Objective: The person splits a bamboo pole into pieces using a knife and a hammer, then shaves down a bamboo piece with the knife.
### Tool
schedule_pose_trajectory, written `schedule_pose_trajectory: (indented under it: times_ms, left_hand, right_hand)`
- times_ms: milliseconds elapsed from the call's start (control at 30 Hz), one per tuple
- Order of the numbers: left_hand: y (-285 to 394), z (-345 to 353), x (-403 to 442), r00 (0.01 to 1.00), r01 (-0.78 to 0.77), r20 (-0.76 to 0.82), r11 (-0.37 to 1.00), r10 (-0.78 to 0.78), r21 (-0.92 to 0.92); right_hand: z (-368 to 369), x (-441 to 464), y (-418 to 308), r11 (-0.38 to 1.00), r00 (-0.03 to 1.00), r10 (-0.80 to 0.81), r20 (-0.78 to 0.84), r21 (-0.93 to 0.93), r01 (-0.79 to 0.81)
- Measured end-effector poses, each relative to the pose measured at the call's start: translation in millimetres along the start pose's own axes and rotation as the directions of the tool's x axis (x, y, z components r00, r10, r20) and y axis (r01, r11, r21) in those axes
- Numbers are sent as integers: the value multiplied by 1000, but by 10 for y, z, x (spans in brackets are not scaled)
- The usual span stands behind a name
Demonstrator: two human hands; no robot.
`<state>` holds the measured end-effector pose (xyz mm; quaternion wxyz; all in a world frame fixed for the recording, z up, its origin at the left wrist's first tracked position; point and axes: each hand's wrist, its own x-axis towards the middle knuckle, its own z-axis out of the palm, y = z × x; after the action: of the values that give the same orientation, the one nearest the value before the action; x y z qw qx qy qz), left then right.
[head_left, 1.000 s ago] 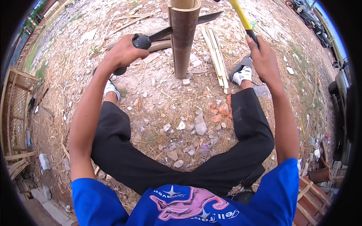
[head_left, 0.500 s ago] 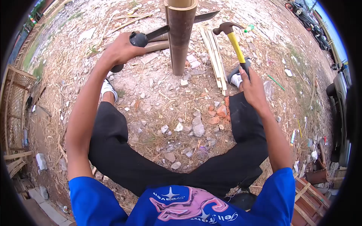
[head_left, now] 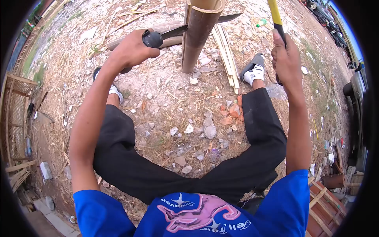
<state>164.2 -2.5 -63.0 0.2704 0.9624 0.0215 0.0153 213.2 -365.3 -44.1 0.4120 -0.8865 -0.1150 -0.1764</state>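
Observation:
My left hand (head_left: 132, 49) is closed round the black handle of a machete (head_left: 152, 39). Its blade runs into the left side of an upright bamboo pole (head_left: 200, 33), and the tip sticks out on the right. The bamboo leans slightly to the right, with its open top near the upper edge of the view. In my right hand (head_left: 287, 65) is a hammer (head_left: 275, 15), gripped by its black and yellow handle. The hammer's head is above the view's edge, out of sight.
Thin split strips (head_left: 225, 55) lie right of the bamboo, beside my foot. More bamboo pieces (head_left: 171, 39) rest on the ground behind the machete. Broken bricks (head_left: 234, 111) and stones (head_left: 210, 131) are scattered between my legs. A lattice panel (head_left: 15, 106) stands at the far left.
My right hand has risen and moved right with the hammer, whose head has left the view. The bamboo's top and the machete have shifted right, and the bamboo now tilts.

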Motion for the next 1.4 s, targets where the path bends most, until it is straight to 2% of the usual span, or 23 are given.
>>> schedule_pose_trajectory:
  times_ms: [67, 200, 233, 267, 300, 333, 400, 500, 567, 667, 733, 800, 867, 933, 1000, 1067, 1133, 1200, 1233, 1267, 1300, 1333, 1400]
  left_hand:
    - [-31, 2, 21, 1000, -5, 5, 999, 5, -42]
    - [-14, 2, 20, 999, -33, -2, 999, 33, 22]
    - [-59, 19, 30, 1000, -4, 23, 1000, 4, 4]
    - [-59, 22, 47, 1000, 21, 4, 1000, -21, -14]
    - [-50, 47, 43, 998, 50, -26, 998, -51, -39]
    - [-17, 66, 41, 997, 74, -34, 996, -76, -56]
    - [-118, -61, 104, 998, 32, 47, 999, -31, -13]
    - [-94, -40, -20, 998, 67, 18, 997, -66, -32]
    - [-141, -16, -33, 997, 70, 22, 997, -70, -27]
    - [-80, 7, -63, 999, 42, 23, 998, -41, -36]
    - [-39, 5, -91, 999, 31, 18, 998, -30, -57]
    - [-62, 60, -85, 1000, 10, 13, 995, -9, -98]
    - [-41, 71, -109, 999, -17, 34, 998, 19, -58]
    - [-11, 125, -121, 998, -61, 11, 998, 61, -4]
    - [101, 84, -157, 998, 7, 66, 1000, -5, -22]
    - [11, 117, -123, 997, -73, 7, 997, 73, -38]
    - [-30, 139, -119, 996, -78, -43, 995, 76, -54]
    - [-72, 123, -125, 999, -35, -33, 998, 33, -58]
    - [-48, 92, -125, 1000, 4, 9, 998, -3, -56]
    - [-6, 68, -132, 998, 41, 54, 998, -38, -53]
    - [9, -9, -83, 994, 24, 108, 995, -34, 96]
    - [59, -44, -59, 995, -16, 104, 991, 2, 132]
    - [155, 73, -17, 999, -45, 18, 985, 43, 169]
  right_hand:
    - [-304, 54, -397, 910, 995, -69, -67, 405, 90]
    - [-202, -31, -412, 768, 899, -198, -389, 508, 389]
    - [128, -277, -114, 833, 977, -47, -206, 531, 152]
    - [310, -498, 173, 989, 995, 18, 98, -151, -3]
    - [461, -592, 766, 892, 941, 105, 321, -449, 53]
    - [481, -675, 1037, 880, 882, 164, 442, -470, 72]
    - [473, -990, 1016, 907, 851, 331, 408, -388, -166]
    - [397, -880, 985, 969, 979, 90, 181, -241, -44]
    - [256, -614, 487, 999, 995, 51, 91, -14, -50]
    - [246, -283, 146, 997, 999, -30, -38, 73, 32]
    - [415, -298, 115, 985, 980, -169, -101, -46, 165]
    - [497, -324, 316, 953, 993, -77, 94, -286, 101]
    - [525, -313, 463, 941, 990, -62, 129, -324, 101]
    - [238, -241, 101, 964, 993, -118, 23, -238, 120]
    - [-130, -95, -270, 988, 980, -148, -131, 31, 153]
    - [-427, -52, -656, 878, 953, -168, -254, 402, 262]
    - [-597, -77, -701, 756, 860, -279, -427, 455, 471]
    - [-217, -208, -410, 678, 781, -237, -577, 478, 559]
    - [154, -271, 13, 803, 906, -136, -400, 492, 337]
    - [427, -400, 249, 981, 979, -157, -131, -136, 139]
    - [646, -508, 723, 940, 989, 56, 136, -340, -7]
    - [650, -702, 832, 957, 988, 67, 136, -288, -26]
    - [709, -876, 991, 956, 968, -244, -51, -181, 232]
